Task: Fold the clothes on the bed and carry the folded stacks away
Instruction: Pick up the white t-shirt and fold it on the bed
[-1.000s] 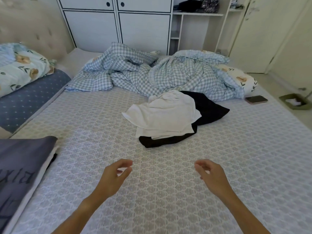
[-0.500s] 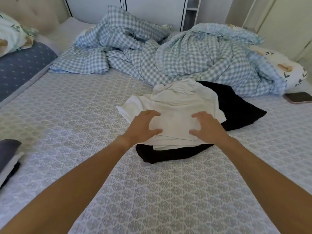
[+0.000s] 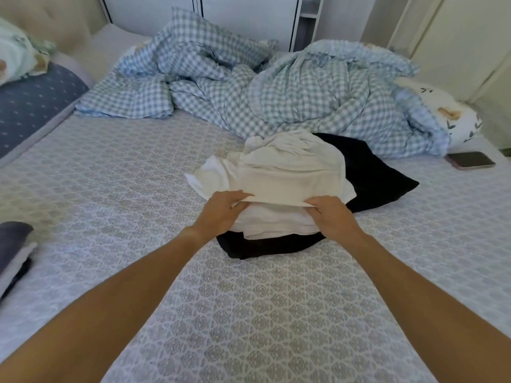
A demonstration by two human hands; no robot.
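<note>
I see both bare forearms stretched forward, converging toward the middle. My left hand (image 3: 221, 214) and right hand (image 3: 333, 217) sit side by side, knuckles up, fingers (image 3: 318, 201) curled and pinching the near edge of a cream garment (image 3: 293, 178).

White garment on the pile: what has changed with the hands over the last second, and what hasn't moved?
Both hands reached forward from the bare mattress to the pile. The left hand and right hand now pinch the near edge of the top white garment and lift it slightly. The black garment underneath, the checked duvet and the phone stayed put.
</note>
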